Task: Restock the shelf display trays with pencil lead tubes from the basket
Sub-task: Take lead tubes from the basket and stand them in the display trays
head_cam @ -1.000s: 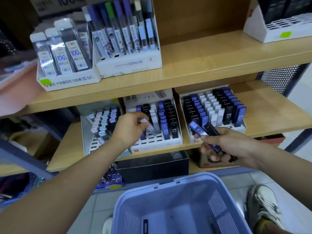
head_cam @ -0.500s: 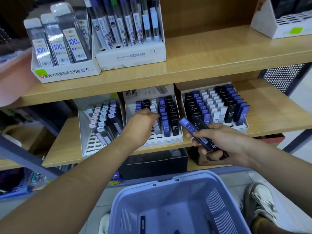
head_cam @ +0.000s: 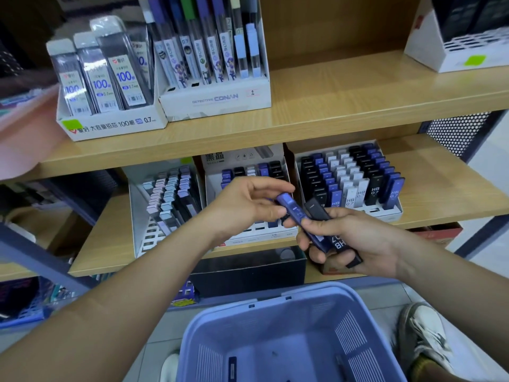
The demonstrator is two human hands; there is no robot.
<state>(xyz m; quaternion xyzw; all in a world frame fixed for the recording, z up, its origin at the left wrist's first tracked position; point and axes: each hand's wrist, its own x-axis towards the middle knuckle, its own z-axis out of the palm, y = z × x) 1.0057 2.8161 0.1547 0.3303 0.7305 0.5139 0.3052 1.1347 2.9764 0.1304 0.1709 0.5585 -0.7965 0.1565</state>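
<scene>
My right hand [head_cam: 355, 241] grips a small bundle of lead tubes, a blue tube [head_cam: 296, 210] and a black tube [head_cam: 316, 209] sticking out at the top. My left hand [head_cam: 248, 205] pinches the upper end of the blue tube with thumb and fingers. Both hands hover in front of the middle display tray [head_cam: 259, 235] on the lower shelf. The right display tray [head_cam: 385, 213] holds rows of black, blue and white tubes. The lilac basket [head_cam: 297, 337] sits below, a few tubes lying on its bottom.
A left tray [head_cam: 146, 235] of pastel tubes stands on the lower shelf. The upper shelf [head_cam: 330, 100] carries a 100-lead box [head_cam: 110, 125], a Conan box [head_cam: 217, 100] and a white tray [head_cam: 454, 51]. A black box [head_cam: 248, 274] sits under the shelf. My shoe [head_cam: 424, 334] is beside the basket.
My left hand has left the middle tray, where it held a pale tube, and moved right to pinch the blue tube sticking out of my right hand. The right hand stayed about in place.
</scene>
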